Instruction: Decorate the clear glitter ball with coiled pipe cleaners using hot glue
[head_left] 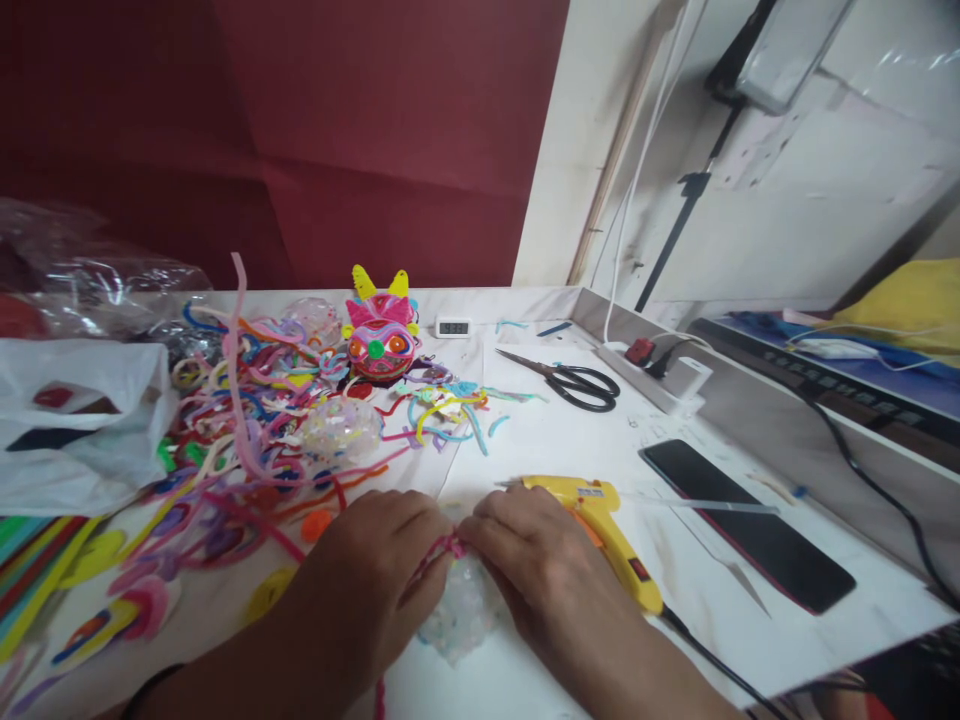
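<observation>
My left hand [379,570] is closed, its fingers pinching a pink pipe cleaner [448,546]. Fingertips of my right hand [536,560] press together at the same pipe cleaner, meeting the left ones. Just under both hands is a clear ball with coloured specks [459,622], partly hidden by them. A pink end hangs below my left wrist. Beside my right hand lies a yellow hot glue gun [619,545], a clear glue stick [705,503] behind it. Farther back stands a colourful lion-like head [381,345] with yellow horns.
Tangled pipe cleaners [240,400] cover the left side, with another speckled ball [341,432] among them. Black-handled scissors [581,385], a small digital clock [454,327], a phone [742,525] and a craft blade [742,580] lie around. A power strip [660,380] runs along the right ledge.
</observation>
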